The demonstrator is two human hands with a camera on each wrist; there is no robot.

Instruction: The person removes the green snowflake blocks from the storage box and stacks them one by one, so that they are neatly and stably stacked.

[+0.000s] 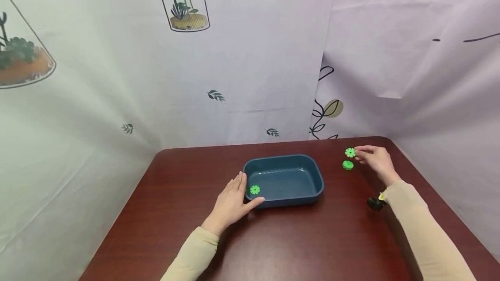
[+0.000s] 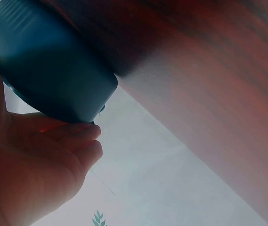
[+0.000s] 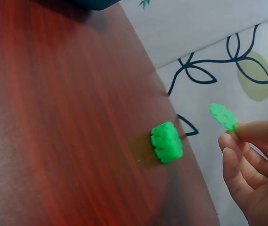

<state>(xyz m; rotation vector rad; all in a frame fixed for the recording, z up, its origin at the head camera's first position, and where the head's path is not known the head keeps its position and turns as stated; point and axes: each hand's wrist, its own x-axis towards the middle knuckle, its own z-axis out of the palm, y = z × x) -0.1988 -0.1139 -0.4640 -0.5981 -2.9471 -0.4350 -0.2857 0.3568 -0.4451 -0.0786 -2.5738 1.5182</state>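
A blue rectangular tray [image 1: 289, 200] stands on the table, with one green notched plastic disc [image 1: 254, 190] at its left end. My left hand [image 1: 230, 203] rests against the tray's left end, fingers extended along the side and thumb across the front rim. In the left wrist view, those fingers [image 2: 84, 146] touch the tray's rim. Off to the right, my right hand [image 1: 376, 161] pinches another green notched disc [image 3: 223, 116] between thumb and fingers. This disc is held in the air above a short stack of green discs [image 3: 167, 142] on the table.
The dark red wooden table [image 1: 312, 237] ends at a patterned white cloth [image 1: 254, 55] behind it. A small black object [image 1: 376, 204] shows by the right sleeve, partly hidden; I cannot tell what it is.
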